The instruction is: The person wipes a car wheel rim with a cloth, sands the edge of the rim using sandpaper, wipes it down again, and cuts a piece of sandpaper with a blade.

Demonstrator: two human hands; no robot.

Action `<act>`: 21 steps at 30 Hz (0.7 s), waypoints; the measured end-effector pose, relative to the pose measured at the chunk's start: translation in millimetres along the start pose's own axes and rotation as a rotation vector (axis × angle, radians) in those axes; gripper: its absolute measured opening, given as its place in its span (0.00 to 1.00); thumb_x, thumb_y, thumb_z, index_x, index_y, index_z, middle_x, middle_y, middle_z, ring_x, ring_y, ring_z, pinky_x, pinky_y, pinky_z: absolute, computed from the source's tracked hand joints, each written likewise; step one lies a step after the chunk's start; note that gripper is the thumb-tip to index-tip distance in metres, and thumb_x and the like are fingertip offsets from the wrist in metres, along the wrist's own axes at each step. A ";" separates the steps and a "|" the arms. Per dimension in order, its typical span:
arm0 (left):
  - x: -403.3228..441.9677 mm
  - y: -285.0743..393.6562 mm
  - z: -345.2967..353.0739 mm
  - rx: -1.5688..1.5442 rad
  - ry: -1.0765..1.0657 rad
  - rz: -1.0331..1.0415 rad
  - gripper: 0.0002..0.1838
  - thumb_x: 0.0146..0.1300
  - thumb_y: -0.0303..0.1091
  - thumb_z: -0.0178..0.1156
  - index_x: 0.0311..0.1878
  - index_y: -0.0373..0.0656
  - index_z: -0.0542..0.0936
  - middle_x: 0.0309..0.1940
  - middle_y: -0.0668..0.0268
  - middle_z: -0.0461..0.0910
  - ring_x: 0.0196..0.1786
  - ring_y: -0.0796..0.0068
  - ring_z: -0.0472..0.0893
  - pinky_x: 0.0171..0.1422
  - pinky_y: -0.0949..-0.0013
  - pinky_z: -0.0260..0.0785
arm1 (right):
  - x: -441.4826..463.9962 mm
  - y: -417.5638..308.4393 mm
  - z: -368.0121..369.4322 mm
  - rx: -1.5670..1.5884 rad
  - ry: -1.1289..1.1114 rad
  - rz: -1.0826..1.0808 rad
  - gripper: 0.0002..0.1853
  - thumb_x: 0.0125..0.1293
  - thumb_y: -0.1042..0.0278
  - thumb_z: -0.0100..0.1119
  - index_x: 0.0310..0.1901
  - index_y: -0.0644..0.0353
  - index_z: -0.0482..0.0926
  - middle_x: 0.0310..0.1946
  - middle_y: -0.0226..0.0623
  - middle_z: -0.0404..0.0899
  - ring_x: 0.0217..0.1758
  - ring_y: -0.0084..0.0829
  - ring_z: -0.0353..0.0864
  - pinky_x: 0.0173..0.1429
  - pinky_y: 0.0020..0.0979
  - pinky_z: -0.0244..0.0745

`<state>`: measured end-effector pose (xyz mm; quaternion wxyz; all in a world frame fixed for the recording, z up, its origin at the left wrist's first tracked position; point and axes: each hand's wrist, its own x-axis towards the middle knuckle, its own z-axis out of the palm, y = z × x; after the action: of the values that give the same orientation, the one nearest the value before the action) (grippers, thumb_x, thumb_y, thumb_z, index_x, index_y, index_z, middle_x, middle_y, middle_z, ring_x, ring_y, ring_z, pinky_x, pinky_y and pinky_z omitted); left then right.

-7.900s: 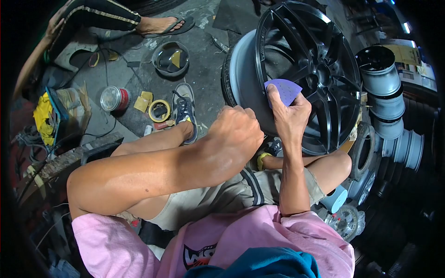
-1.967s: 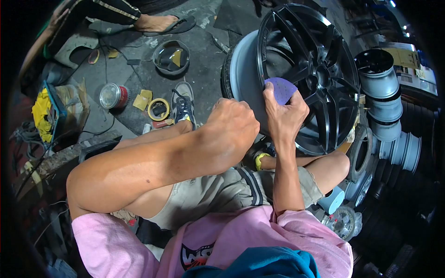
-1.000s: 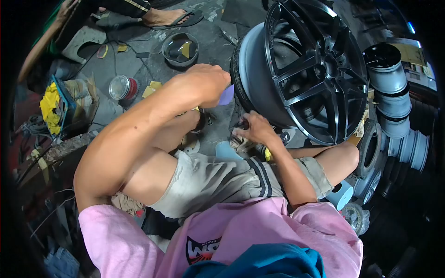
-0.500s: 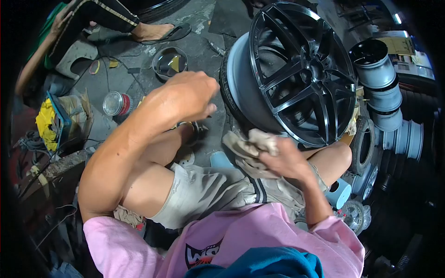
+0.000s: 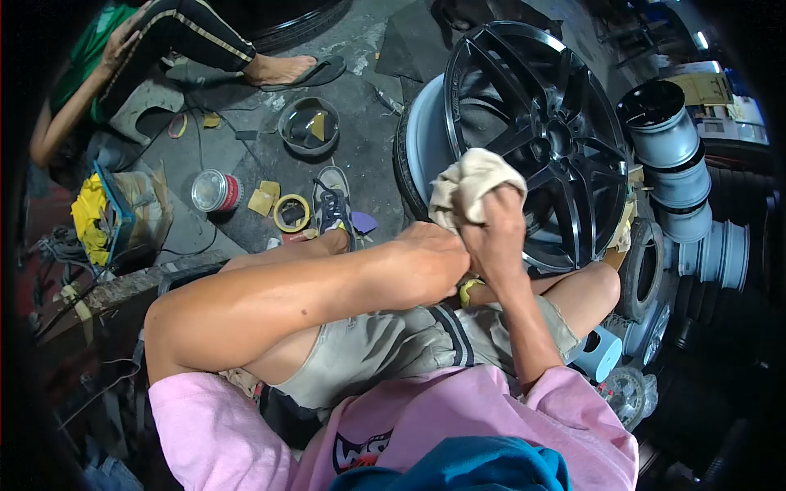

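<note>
My right hand (image 5: 499, 233) grips a bunched beige cloth (image 5: 476, 190), raised in front of the lower left part of a black multi-spoke wheel rim (image 5: 558, 139). Close against it, my left hand (image 5: 430, 266) is closed, its fingertips turned down and partly hidden. Whatever it may hold does not show. A small yellow item (image 5: 469, 292) sits just below its fingers; its kind is unclear. The rim leans tilted toward me, its grey barrel (image 5: 426, 135) to the left, with a tyre (image 5: 403, 155) behind and under it.
A black bowl (image 5: 309, 127), a can (image 5: 216, 191), a tape roll (image 5: 291, 213) and yellow sandpaper-like squares (image 5: 264, 198) lie on the floor. Another person's sandaled foot (image 5: 282, 69) is beyond. Stacked silver rims (image 5: 670, 155) stand at right, a blue-rimmed box (image 5: 115, 209) at left.
My right hand has lifted the cloth up from my lap toward the rim. My left hand has come down and right, meeting the right hand. The view has shifted slightly.
</note>
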<state>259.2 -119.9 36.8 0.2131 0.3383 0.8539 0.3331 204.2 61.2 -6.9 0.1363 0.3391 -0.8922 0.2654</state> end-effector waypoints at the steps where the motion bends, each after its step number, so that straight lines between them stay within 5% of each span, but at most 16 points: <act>1: -2.3 -1.2 -0.9 -0.007 0.000 -0.002 0.20 0.68 0.42 0.70 0.37 0.27 0.86 0.34 0.42 0.86 0.43 0.39 0.88 0.49 0.46 0.80 | -0.4 0.5 3.2 -0.069 -0.126 -0.007 0.19 0.54 0.72 0.71 0.49 0.64 0.86 0.52 0.47 0.82 0.59 0.53 0.79 0.64 0.49 0.73; 5: -14.0 -12.5 3.1 -0.032 -0.143 -0.087 0.17 0.67 0.40 0.71 0.37 0.30 0.85 0.37 0.43 0.86 0.44 0.39 0.87 0.49 0.48 0.79 | 8.2 2.6 16.4 -0.117 -0.154 -0.123 0.18 0.51 0.74 0.69 0.47 0.62 0.86 0.50 0.42 0.83 0.55 0.51 0.80 0.59 0.47 0.75; 7: -21.4 -18.5 11.7 -0.021 0.397 0.150 0.10 0.59 0.32 0.70 0.29 0.33 0.88 0.28 0.46 0.87 0.38 0.46 0.90 0.45 0.52 0.82 | 16.0 0.2 19.1 -0.118 -0.176 -0.089 0.18 0.49 0.76 0.68 0.46 0.61 0.86 0.48 0.42 0.83 0.53 0.50 0.80 0.57 0.47 0.75; 11: -28.7 -18.0 -9.3 -0.081 0.226 0.069 0.09 0.56 0.30 0.70 0.26 0.33 0.86 0.26 0.47 0.85 0.35 0.46 0.89 0.43 0.50 0.80 | 4.8 4.9 21.4 -0.046 0.032 -0.124 0.17 0.52 0.70 0.74 0.45 0.61 0.88 0.48 0.44 0.84 0.54 0.51 0.82 0.60 0.50 0.74; 13: -40.9 -16.1 -16.9 -0.052 0.268 0.144 0.14 0.64 0.34 0.71 0.40 0.38 0.76 0.39 0.56 0.76 0.44 0.52 0.80 0.48 0.52 0.73 | -8.1 11.9 20.4 -0.068 -0.022 -0.098 0.17 0.54 0.67 0.75 0.46 0.61 0.88 0.50 0.45 0.84 0.58 0.52 0.81 0.63 0.50 0.73; 17: -41.9 -9.4 -27.9 -0.019 0.187 0.118 0.14 0.64 0.34 0.70 0.42 0.39 0.74 0.39 0.59 0.74 0.43 0.54 0.78 0.47 0.54 0.72 | 17.8 2.9 22.2 -0.064 -0.043 -0.078 0.20 0.51 0.72 0.74 0.48 0.61 0.87 0.51 0.45 0.83 0.60 0.52 0.79 0.65 0.49 0.71; 21: -36.7 -15.5 -11.4 -0.069 0.324 0.196 0.14 0.63 0.33 0.71 0.39 0.39 0.74 0.38 0.58 0.74 0.43 0.52 0.78 0.48 0.54 0.71 | 31.4 -2.9 20.9 -0.067 -0.081 -0.028 0.22 0.48 0.79 0.69 0.49 0.60 0.86 0.53 0.44 0.82 0.61 0.51 0.76 0.65 0.50 0.69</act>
<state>270.6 -159.6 38.7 0.0510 0.3545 0.8279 0.4315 181.9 30.8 -9.7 0.1151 0.3574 -0.9005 0.2193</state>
